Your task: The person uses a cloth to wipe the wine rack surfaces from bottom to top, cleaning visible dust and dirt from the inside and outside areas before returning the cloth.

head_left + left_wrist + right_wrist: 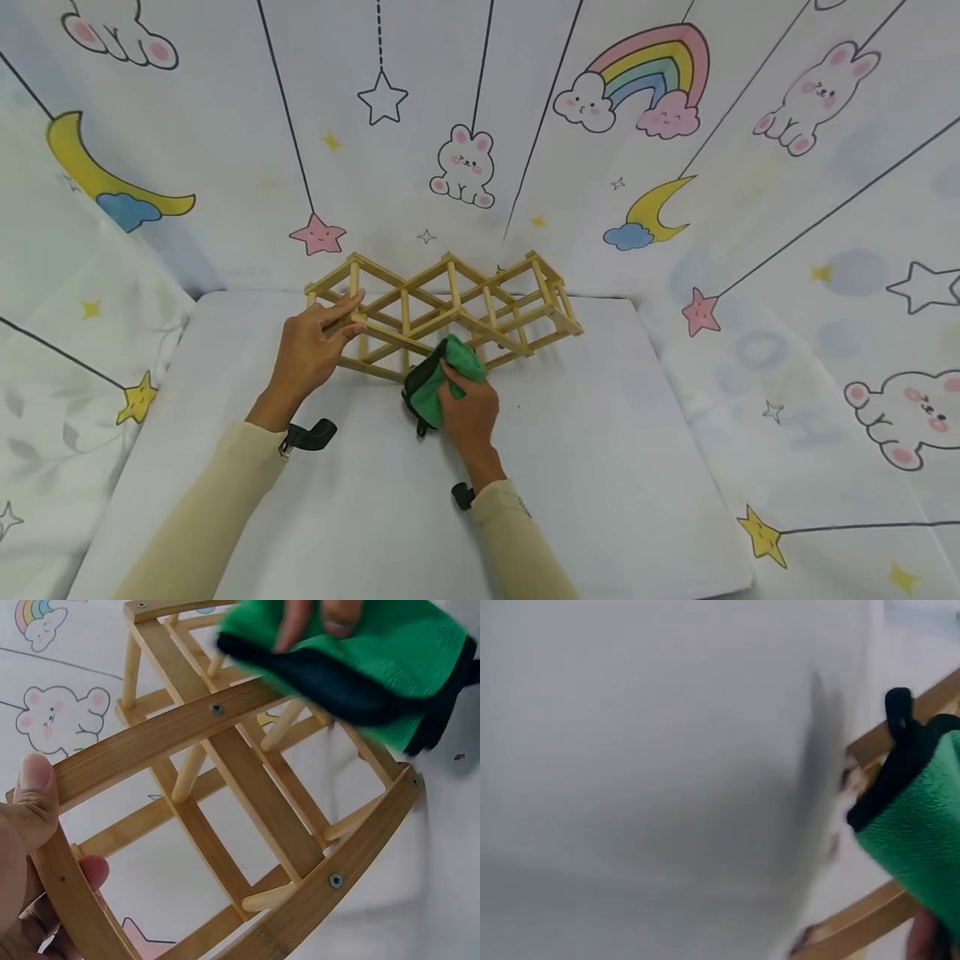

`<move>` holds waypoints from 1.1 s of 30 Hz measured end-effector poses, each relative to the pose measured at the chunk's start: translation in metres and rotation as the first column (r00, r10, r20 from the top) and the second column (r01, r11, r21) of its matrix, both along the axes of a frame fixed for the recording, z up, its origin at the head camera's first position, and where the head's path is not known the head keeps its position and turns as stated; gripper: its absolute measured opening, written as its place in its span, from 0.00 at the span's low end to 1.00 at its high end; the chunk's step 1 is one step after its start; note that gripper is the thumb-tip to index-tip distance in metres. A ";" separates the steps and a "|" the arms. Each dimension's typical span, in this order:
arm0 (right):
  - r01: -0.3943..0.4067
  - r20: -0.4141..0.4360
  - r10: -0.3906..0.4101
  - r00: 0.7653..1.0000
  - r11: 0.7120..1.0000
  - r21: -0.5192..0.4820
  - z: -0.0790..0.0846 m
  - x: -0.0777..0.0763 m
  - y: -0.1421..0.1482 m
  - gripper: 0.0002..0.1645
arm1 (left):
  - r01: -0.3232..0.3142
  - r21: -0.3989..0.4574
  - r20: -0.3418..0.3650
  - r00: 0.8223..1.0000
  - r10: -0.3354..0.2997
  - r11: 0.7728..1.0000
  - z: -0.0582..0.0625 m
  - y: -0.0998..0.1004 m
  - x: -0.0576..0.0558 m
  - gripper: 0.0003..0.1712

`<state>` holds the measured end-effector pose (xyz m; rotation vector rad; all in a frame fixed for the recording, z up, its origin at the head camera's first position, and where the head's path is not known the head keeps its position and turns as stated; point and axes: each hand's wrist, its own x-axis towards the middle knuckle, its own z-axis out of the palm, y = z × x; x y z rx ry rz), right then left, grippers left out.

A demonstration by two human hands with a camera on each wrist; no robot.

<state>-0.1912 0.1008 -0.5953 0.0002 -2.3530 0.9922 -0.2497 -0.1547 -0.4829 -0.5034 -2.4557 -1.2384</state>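
Note:
A lattice-type wooden wine rack (453, 310) of slats and round dowels stands near the back of the white table. My left hand (311, 346) grips a slat at its left part; in the left wrist view the thumb (36, 784) lies on the near side of the wood, with fingers behind it. A green cleaning cloth (431, 392) with black edging is bunched in my right hand (471, 412), against the rack's front middle. The left wrist view shows the cloth (375, 664) over a slat, blurred. In the right wrist view, the cloth (922, 832) has a black hanging loop.
The white tabletop (600, 467) spreads in front of the rack and to its right. Behind it rises a white backdrop (420, 183) printed with bunnies, stars, moons and a rainbow. More printed fabric (810, 400) slopes along the right side.

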 end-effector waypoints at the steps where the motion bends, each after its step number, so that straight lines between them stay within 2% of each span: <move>1: 0.033 0.041 -0.033 0.999 0.999 -0.019 -0.004 0.001 0.005 0.18 | 0.002 0.003 -0.002 1.000 -0.002 1.000 0.000 0.000 0.000 0.31; 3: 0.088 0.085 -0.086 0.993 0.996 -0.021 -0.005 0.003 0.011 0.19 | 0.000 0.005 -0.001 1.000 0.000 1.000 0.000 -0.001 0.000 0.31; 5: 0.094 0.069 -0.093 0.993 0.995 -0.010 -0.001 0.005 0.012 0.19 | 0.003 0.015 0.004 1.000 -0.003 1.000 0.000 -0.002 -0.001 0.31; 8: 0.011 -0.039 -0.011 0.999 1.000 0.004 0.003 0.004 0.006 0.20 | 0.005 0.026 0.022 1.000 -0.006 1.000 0.000 -0.002 -0.002 0.31; 10: -0.049 -0.070 0.050 0.996 0.999 0.014 0.003 0.004 0.002 0.20 | 0.014 0.032 0.032 0.999 -0.015 0.999 -0.001 -0.002 -0.003 0.31; 12: -0.066 -0.027 0.066 0.997 0.998 -0.013 -0.001 0.003 0.002 0.21 | 0.020 0.037 0.039 0.999 -0.021 0.999 -0.001 -0.001 -0.003 0.31; 15: 0.015 0.113 -0.005 0.994 0.997 -0.080 -0.008 0.005 0.010 0.21 | 0.024 0.040 0.049 0.998 -0.026 0.999 -0.001 0.000 -0.003 0.31; 17: 0.063 0.151 -0.042 0.988 0.989 -0.135 -0.010 0.009 0.019 0.22 | 0.019 0.038 0.053 0.998 -0.021 0.999 0.000 0.001 -0.003 0.31; 18: 0.074 0.124 -0.054 0.991 0.985 -0.159 -0.011 0.011 0.024 0.22 | 0.018 0.037 0.056 0.998 -0.020 0.999 0.000 0.001 -0.003 0.31; 20: 0.066 -0.006 -0.068 0.998 0.976 -0.206 -0.010 0.012 0.031 0.22 | 0.019 0.032 0.055 0.998 -0.020 0.999 0.002 0.002 -0.003 0.31; 21: 0.050 -0.082 -0.071 0.994 0.971 -0.232 -0.008 0.012 0.034 0.22 | 0.017 0.029 0.052 0.998 -0.019 0.999 0.002 0.002 -0.003 0.31; 23: 0.016 -0.219 -0.076 0.973 0.965 -0.263 -0.004 0.007 0.037 0.22 | 0.016 0.025 0.045 0.999 -0.017 1.000 0.004 0.002 -0.004 0.31; 24: 0.012 -0.244 -0.081 0.966 0.963 -0.270 -0.003 0.004 0.038 0.22 | 0.019 0.026 0.041 0.999 -0.020 0.999 0.004 0.002 -0.004 0.31; 26: 0.018 -0.194 -0.074 0.978 0.961 -0.274 -0.002 -0.002 0.036 0.22 | 0.014 0.028 0.039 0.999 -0.015 1.000 0.005 0.002 -0.004 0.31; 28: 0.023 -0.061 -0.040 0.997 0.966 -0.258 -0.004 -0.004 0.033 0.22 | 0.008 0.027 0.045 0.999 -0.009 1.000 0.004 0.001 -0.003 0.31; 30: 0.029 0.070 -0.013 0.997 0.973 -0.231 -0.008 -0.002 0.030 0.22 | 0.009 0.030 0.065 0.998 -0.011 1.000 0.002 -0.001 -0.002 0.31; 31: 0.020 0.099 0.003 0.995 0.974 -0.228 -0.009 0.000 0.028 0.22 | 0.009 0.027 0.072 0.997 -0.011 1.000 0.002 -0.001 -0.002 0.31; 33: -0.022 0.094 0.047 0.994 0.968 -0.252 -0.008 0.004 0.027 0.23 | 0.009 0.027 0.080 0.997 -0.011 1.000 0.001 -0.002 -0.001 0.31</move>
